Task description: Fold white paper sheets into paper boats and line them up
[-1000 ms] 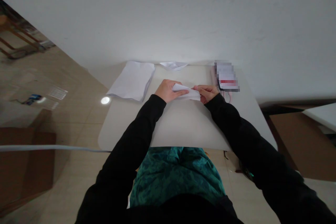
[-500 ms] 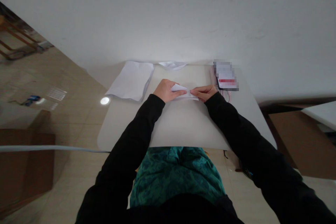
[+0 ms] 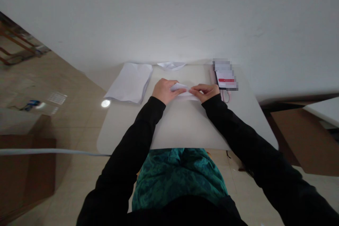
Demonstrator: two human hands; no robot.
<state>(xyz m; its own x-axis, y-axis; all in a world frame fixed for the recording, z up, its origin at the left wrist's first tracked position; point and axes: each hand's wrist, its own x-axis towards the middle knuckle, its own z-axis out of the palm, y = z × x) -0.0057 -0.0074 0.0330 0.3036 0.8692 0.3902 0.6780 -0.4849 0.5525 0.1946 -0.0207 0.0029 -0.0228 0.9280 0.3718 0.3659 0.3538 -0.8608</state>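
Observation:
A small folded sheet of white paper (image 3: 179,87) is between my two hands above the middle of the white table (image 3: 182,123). My left hand (image 3: 166,91) grips its left part, thumb on the near side and fingers behind. At the right part of the paper, my right hand (image 3: 203,92) pinches with thumb and forefinger. The paper's exact folds are partly covered by my fingers. Behind the hands, against the wall, lies a folded white paper shape (image 3: 171,66) with pointed ends. A stack of white paper sheets (image 3: 129,82) rests to the left of my left hand.
A phone (image 3: 226,76) with a lit screen stands at the table's back right, beside my right hand, a pink loop below it. The wall (image 3: 169,17) borders the table's far edge. Cardboard boxes (image 3: 304,141) stand on the right, and another brown box (image 3: 26,169) at left.
My right hand's fingers have shifted slightly on the paper, and its thumb and forefinger now form a more visible loop. The left hand keeps its grip. The whole view has moved a little.

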